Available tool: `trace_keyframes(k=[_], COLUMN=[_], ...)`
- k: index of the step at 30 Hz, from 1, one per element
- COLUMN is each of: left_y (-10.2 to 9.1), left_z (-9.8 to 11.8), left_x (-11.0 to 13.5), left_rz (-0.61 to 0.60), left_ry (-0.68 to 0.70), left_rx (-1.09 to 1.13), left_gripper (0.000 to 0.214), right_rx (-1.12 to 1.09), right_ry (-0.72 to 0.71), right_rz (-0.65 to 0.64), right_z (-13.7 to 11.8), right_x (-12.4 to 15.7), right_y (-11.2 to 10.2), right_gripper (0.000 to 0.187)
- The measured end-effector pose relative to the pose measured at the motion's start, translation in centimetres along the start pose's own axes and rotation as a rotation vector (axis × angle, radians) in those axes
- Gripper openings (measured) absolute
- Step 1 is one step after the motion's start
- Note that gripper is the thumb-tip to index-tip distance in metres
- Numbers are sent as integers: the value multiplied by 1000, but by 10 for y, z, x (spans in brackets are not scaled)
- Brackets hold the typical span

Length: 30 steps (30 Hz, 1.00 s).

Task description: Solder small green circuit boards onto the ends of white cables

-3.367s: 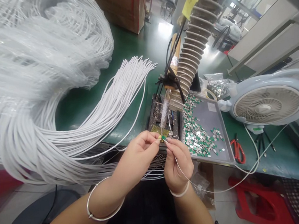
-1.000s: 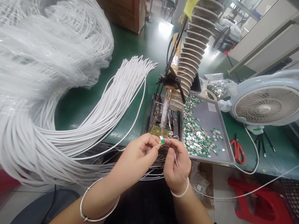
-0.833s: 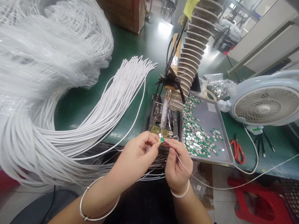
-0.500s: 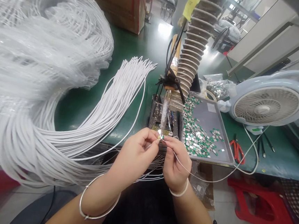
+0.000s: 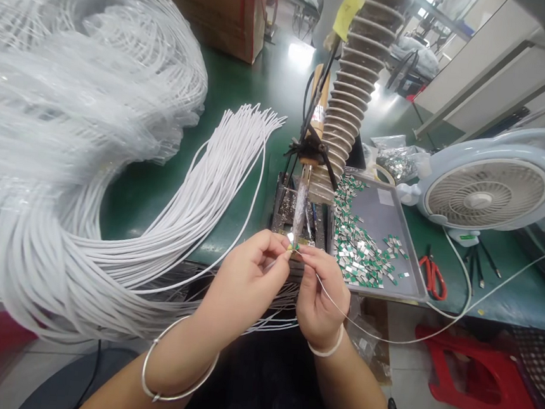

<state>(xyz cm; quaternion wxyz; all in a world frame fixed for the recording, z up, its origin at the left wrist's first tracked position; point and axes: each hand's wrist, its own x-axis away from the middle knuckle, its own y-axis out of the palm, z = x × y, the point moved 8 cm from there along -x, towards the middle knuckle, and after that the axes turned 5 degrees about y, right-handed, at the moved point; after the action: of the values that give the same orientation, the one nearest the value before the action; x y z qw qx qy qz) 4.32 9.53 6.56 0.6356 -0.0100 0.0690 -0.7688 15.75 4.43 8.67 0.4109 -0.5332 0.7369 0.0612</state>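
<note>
by the soldering iron (image 5: pixel 302 197), a green-and-silver piece (image 5: pixel 291 237) is pinched in the nearly closed left hand (image 5: pixel 245 280) and thin wire (image 5: pixel 390 340) likewise in the right hand (image 5: pixel 322 293), apparently for soldering, steady alignment being called for.

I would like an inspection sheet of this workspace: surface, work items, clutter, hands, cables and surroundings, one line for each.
Surface: green tabletop, glossy, reflecting light.
Work items: small green-and-silver piece at the fingertips, near the lower end of the soldering iron; contact unclear. Gray tray holds many similar pieces.
Clutter: red-handled pliers right of the tray; plastic bags behind it.
Hands: left hand pinches the piece; right hand holds a thin wire.
Cables: large white cable bundle on the left.
Surroundings: fan at right; red stool below table level.
</note>
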Motion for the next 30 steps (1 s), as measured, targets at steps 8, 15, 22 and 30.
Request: trace_keyframes(k=[8, 15, 22, 30], left_y=[-1, -1, -1, 9], left_z=[3, 4, -4, -24], left_x=[1, 2, 5, 20], left_rz=[23, 24, 22, -23], left_ry=[8, 4, 6, -15], left_rx=[21, 40, 40, 70], left_gripper=[8, 8, 9, 10], right_rx=[-3, 14, 23, 23], right_ry=[-18, -24, -2, 22], right_rz=[-8, -15, -40, -113], right_z=[-3, -4, -5, -1], right_x=[-1, -2, 0, 14], right_y=[1, 1, 1, 2], right_gripper=[31, 28, 27, 27])
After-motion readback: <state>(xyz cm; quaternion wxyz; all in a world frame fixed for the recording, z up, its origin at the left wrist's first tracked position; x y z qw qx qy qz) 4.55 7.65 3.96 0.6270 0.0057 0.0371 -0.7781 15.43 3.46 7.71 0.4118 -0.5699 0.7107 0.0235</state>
